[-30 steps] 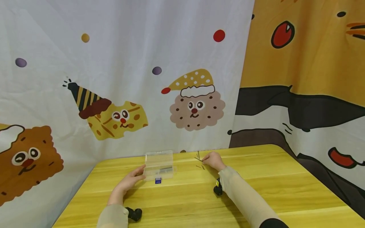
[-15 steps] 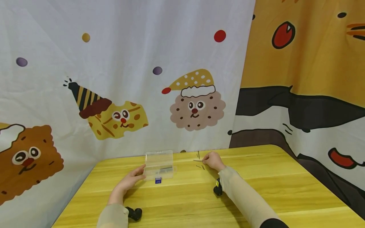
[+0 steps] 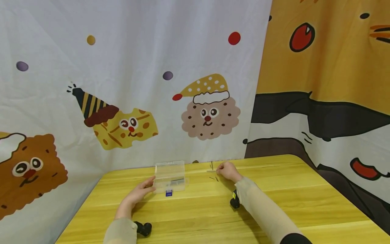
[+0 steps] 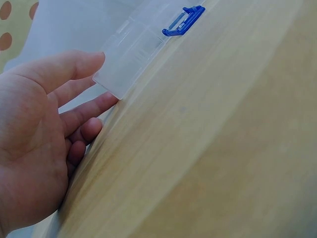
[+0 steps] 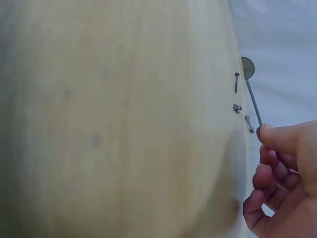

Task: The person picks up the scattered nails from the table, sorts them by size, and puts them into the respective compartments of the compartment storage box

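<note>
A clear plastic box (image 3: 161, 188) with a raised lid and a blue latch (image 3: 169, 193) stands on the table, a thin dark piece inside. My left hand (image 3: 142, 190) rests against its left side, digits extended and relaxed; in the left wrist view thumb and fingertips meet the box's end (image 4: 119, 74). Right of the box, my right hand (image 3: 229, 171) pinches one end of a long thin nail (image 5: 253, 101) between thumb and forefinger. Close by lie several small metal nails or screws, among them a short one (image 5: 237, 83) and another near my thumb (image 5: 249, 124).
The yellow wood-grain table (image 3: 195, 217) reaches back to a printed curtain (image 3: 128, 67). Its far edge lies just behind the box and the small metal pieces. Black wrist cameras sit at both wrists, the right one (image 3: 234, 200) close over the tabletop.
The nail in my right hand has swung from a slant to nearly level, pointing left. My right forearm has shifted very slightly right. The left hand and the box have not moved.
</note>
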`<state>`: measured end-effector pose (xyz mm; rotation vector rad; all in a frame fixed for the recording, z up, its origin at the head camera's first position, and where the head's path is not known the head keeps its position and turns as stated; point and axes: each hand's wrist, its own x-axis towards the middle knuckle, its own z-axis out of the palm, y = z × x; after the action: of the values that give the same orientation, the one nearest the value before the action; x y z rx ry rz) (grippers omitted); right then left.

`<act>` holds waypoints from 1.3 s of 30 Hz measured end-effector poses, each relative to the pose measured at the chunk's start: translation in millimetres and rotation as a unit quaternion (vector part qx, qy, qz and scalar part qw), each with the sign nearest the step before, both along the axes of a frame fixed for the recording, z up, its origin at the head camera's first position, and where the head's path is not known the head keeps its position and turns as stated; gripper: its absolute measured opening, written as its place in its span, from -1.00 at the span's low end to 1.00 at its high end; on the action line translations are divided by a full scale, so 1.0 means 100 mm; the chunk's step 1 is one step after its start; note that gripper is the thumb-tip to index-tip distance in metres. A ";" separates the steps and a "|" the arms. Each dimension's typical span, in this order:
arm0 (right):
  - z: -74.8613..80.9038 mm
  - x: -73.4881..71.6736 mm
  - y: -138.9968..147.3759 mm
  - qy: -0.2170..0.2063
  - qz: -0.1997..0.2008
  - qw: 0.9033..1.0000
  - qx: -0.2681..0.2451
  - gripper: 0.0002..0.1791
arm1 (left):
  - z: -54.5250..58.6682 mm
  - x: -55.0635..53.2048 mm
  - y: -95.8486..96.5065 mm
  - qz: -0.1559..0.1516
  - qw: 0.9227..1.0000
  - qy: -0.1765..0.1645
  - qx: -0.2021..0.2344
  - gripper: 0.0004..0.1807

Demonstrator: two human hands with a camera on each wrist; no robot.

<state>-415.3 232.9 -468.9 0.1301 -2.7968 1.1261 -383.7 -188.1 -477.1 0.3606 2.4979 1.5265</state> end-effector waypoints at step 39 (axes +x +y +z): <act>0.44 0.04 -0.47 0.034 0.112 0.992 -0.045 -0.82 | 0.04 0.03 0.01 0.002 1.000 -0.005 0.003 -0.32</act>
<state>-411.5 185.5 -425.4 0.4753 -2.7183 1.2651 -380.5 -187.6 -473.4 0.3482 2.4891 1.5344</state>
